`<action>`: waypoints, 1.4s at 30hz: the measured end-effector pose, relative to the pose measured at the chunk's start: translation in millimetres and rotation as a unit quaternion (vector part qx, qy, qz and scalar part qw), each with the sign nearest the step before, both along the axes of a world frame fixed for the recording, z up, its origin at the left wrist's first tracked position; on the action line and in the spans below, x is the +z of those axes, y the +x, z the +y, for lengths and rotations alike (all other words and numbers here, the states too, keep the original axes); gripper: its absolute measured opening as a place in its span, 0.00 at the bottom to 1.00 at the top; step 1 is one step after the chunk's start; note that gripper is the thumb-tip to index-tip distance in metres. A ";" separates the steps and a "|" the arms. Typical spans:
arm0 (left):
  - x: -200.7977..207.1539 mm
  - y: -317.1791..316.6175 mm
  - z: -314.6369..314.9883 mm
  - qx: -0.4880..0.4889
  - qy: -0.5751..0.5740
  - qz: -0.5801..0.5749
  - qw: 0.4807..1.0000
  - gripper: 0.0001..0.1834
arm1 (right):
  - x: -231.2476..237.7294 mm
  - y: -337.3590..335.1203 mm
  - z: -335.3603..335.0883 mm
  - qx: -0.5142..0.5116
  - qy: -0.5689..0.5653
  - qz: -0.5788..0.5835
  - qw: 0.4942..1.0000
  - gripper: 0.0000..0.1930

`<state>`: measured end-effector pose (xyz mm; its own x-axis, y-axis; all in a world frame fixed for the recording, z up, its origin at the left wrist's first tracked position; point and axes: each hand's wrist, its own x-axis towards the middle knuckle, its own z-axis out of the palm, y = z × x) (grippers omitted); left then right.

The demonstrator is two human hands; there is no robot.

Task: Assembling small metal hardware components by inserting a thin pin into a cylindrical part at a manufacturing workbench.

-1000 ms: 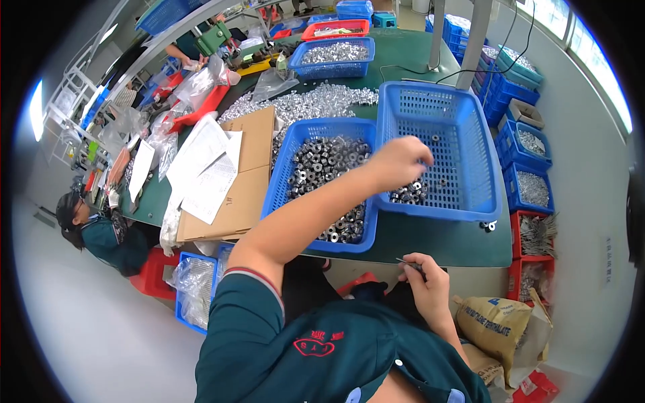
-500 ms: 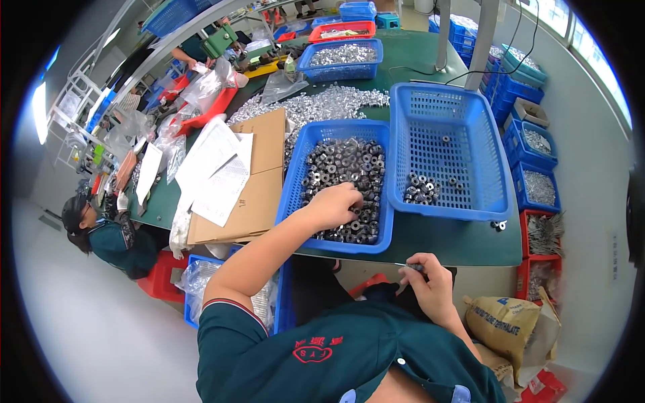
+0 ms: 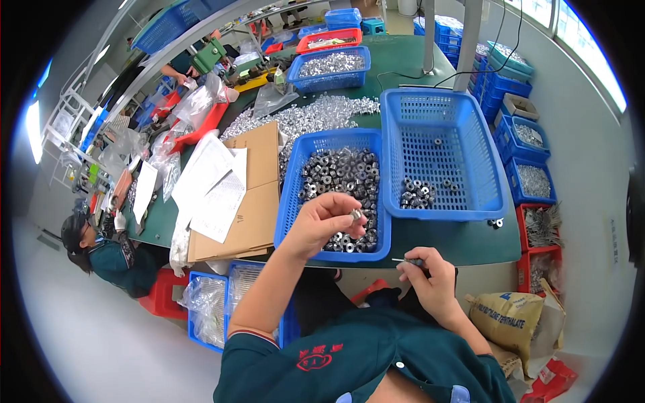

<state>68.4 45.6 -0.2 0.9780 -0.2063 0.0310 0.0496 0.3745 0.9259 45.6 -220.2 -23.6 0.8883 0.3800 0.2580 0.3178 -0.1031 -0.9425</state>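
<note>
My left hand (image 3: 321, 225) is above the near part of a blue basket (image 3: 287, 201), pinching a small metal ring (image 3: 355, 214) between thumb and fingertips. Below it, that basket holds many dark, shiny metal rings (image 3: 336, 171) with centre holes. In front of the table edge my right hand (image 3: 430, 275) is closed around a slim tool (image 3: 411, 261) with a dark, thick grip and a thin pale tip pointing left. A second blue basket (image 3: 500, 168) stands right of the first, with a small cluster of rings (image 3: 416, 195) at its near left and a few loose ones.
Cardboard (image 3: 263, 195) with white papers (image 3: 218, 201) lies left of the baskets. Behind are piled small clear pieces (image 3: 316, 114) and a blue basket of silver parts (image 3: 329, 79). Two rings (image 3: 495, 222) sit by the right basket's corner. A co-worker (image 3: 111, 258) sits far left.
My left hand has lifted out of the rings toward me, bringing one ring up in its fingertips. My right hand keeps its hold on the tool, whose thin tip now shows more clearly.
</note>
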 end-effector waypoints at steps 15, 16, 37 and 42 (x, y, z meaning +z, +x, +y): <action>-15.3 -52.9 -34.7 0.158 0.289 -0.193 0.924 0.13 | 23.7 2.9 26.2 0.060 0.073 -0.014 0.995 0.07; -14.4 -52.3 -34.7 0.165 0.326 -0.244 0.898 0.13 | 22.6 3.2 26.3 0.059 0.048 -0.042 0.996 0.07; -6.4 -58.6 -44.5 0.176 0.412 -0.268 0.853 0.12 | 20.5 -2.1 32.4 -0.063 -0.055 -0.226 0.971 0.08; -2.3 -56.7 -47.6 0.185 0.454 -0.294 0.820 0.11 | 21.4 0.7 32.3 -0.067 -0.064 -0.232 0.968 0.08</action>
<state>11.7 -1.9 -2.5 0.8501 -0.0968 0.5177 -0.4665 -0.5947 0.6548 46.3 -187.9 -2.2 0.7325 0.3240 0.5987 0.6788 -0.2804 -0.6787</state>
